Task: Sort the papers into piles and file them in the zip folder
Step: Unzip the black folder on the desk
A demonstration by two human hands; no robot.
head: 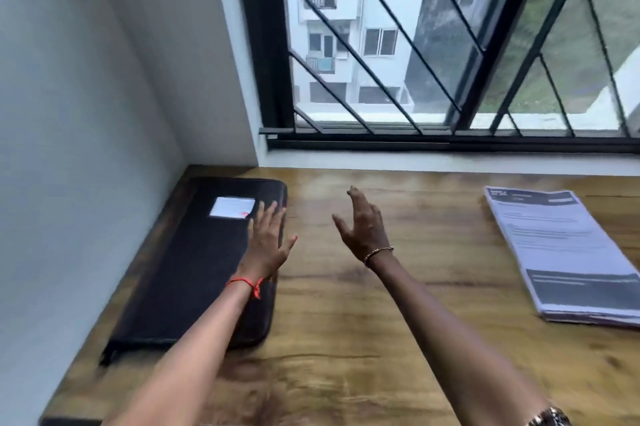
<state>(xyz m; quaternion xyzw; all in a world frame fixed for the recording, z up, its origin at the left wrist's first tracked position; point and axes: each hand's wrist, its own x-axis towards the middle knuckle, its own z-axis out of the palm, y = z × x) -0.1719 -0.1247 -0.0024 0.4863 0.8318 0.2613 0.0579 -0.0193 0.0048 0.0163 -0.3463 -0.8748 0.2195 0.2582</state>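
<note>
The black zip folder [194, 263] lies flat and closed at the left of the wooden desk [381, 339], close to the wall, with a white label [232, 207] on its cover. The stack of printed papers [568, 252] sits well apart at the right, in one pile, slightly fanned at its near edge. The left hand [268, 238] is flat with straight fingers over the folder's right edge and grips nothing; blur hides whether it touches. The right hand [363, 228] hovers over bare wood between folder and papers, fingers spread, holding nothing. Likely risks: a flat palm may slide off the cover, and a hasty grab could scatter the fanned stack.
</note>
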